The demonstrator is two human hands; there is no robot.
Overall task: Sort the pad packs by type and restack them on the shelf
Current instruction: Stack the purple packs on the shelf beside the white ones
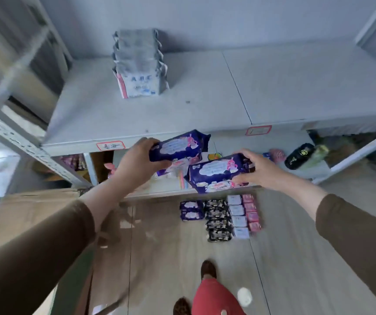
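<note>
The left hand [139, 159] grips a dark purple pad pack [179, 145] by its left end, fingers curled round it, just below the front edge of the grey shelf [182, 114]. Up on that shelf stands a row of white packs [140, 67] — upright, pressed together. The right hand [256, 168] holds a second purple pack [216, 175] — thumb under, fingers over. Sorted packs [221, 215] lie on the floor [159, 258] below.
</note>
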